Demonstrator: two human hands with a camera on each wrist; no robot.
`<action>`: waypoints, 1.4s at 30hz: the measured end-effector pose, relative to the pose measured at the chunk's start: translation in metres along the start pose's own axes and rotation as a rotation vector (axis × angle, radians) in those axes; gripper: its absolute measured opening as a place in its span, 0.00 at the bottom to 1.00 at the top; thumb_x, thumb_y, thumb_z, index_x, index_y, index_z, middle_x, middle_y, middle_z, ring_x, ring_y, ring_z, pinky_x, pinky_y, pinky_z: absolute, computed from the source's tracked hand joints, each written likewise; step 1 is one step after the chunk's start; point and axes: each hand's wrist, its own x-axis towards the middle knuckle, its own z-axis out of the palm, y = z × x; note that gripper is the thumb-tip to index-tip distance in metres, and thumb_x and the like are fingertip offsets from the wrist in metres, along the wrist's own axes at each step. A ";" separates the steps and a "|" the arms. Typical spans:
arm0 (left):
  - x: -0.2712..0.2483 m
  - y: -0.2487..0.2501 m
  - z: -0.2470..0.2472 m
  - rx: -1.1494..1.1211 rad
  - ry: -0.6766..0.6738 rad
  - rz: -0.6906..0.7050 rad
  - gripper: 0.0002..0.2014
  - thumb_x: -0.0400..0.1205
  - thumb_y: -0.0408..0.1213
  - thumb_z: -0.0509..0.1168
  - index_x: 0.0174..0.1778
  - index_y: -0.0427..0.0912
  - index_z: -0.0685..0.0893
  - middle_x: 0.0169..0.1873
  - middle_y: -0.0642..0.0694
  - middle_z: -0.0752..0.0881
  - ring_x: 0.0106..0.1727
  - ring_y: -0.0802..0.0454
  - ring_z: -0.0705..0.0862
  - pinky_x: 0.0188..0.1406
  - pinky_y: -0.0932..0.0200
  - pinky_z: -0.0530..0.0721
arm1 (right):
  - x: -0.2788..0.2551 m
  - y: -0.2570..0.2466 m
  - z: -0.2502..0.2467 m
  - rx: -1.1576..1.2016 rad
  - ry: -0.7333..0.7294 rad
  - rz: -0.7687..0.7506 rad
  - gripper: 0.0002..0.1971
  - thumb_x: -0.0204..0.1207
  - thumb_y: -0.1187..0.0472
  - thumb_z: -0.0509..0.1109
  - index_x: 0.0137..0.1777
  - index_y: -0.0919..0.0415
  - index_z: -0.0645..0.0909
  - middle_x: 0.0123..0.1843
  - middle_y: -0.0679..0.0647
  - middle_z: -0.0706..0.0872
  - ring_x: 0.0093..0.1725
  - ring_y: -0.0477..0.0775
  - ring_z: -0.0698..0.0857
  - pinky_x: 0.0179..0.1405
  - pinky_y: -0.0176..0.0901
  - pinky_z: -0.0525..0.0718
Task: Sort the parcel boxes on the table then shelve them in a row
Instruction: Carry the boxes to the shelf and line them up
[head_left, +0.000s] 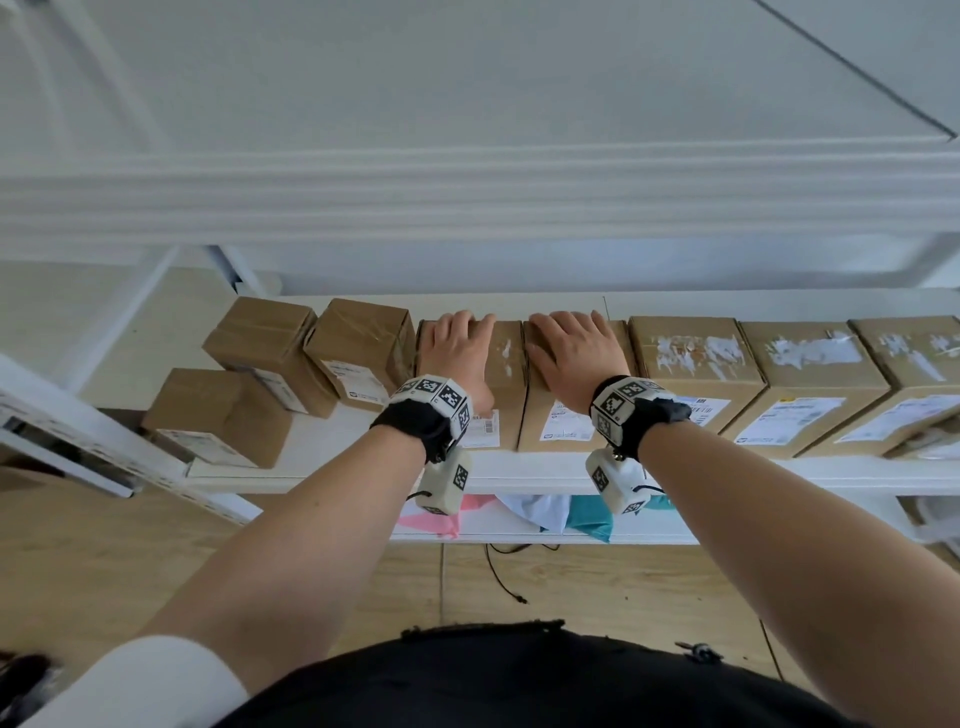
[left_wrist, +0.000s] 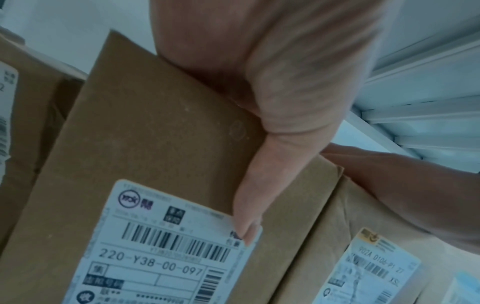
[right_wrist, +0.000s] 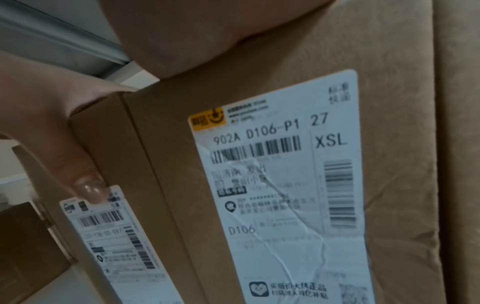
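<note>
Far left on the white shelf (head_left: 322, 457), three small cardboard boxes lie askew: one (head_left: 218, 415) at the front edge, two (head_left: 265, 348) (head_left: 358, 353) behind it, toward 11 o'clock of the left hand. All are plain brown corrugated board, taped, with white labels.

The left hand (head_left: 454, 353) rests on top of a narrow box (head_left: 501, 395). Its fingers reach over the far top edge, loosely together, and the thumb (left_wrist: 249, 207) runs down the front face onto the label (left_wrist: 161, 246). Whether the fingers curl behind the box cannot be told.

The right hand (head_left: 569, 353) lies likewise on the adjoining box (head_left: 561, 426), fingers slightly spread toward 12 o'clock, thumb at 9 o'clock near the seam between the two boxes. These two touch side by side, long axes running front to back.

At 3 o'clock, three larger boxes (head_left: 696, 374) continue the row, tops scarred with torn white label residue.

Judgement: the two held boxes appear to be being squared into the row; the loose left-hand trio, nearer the left hand, remains to be aligned.
</note>
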 end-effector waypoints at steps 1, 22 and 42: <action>-0.001 -0.001 0.000 0.006 -0.006 0.009 0.60 0.61 0.43 0.83 0.84 0.50 0.52 0.77 0.43 0.61 0.79 0.40 0.58 0.81 0.43 0.57 | 0.000 -0.001 -0.001 0.003 -0.009 0.014 0.23 0.86 0.43 0.51 0.77 0.50 0.70 0.73 0.51 0.79 0.75 0.58 0.73 0.82 0.62 0.57; -0.039 -0.210 -0.038 0.128 -0.253 -0.241 0.77 0.56 0.48 0.87 0.86 0.54 0.32 0.86 0.43 0.35 0.86 0.34 0.36 0.82 0.31 0.37 | 0.103 -0.205 0.007 -0.064 -0.342 -0.099 0.49 0.69 0.35 0.75 0.84 0.53 0.55 0.81 0.61 0.66 0.80 0.67 0.66 0.80 0.68 0.60; -0.010 -0.261 -0.012 0.218 -0.027 -0.081 0.51 0.68 0.31 0.74 0.85 0.52 0.54 0.80 0.50 0.63 0.76 0.38 0.62 0.76 0.43 0.60 | 0.090 -0.214 0.021 -0.098 -0.326 -0.126 0.52 0.56 0.41 0.83 0.80 0.46 0.64 0.70 0.49 0.80 0.70 0.57 0.73 0.74 0.58 0.62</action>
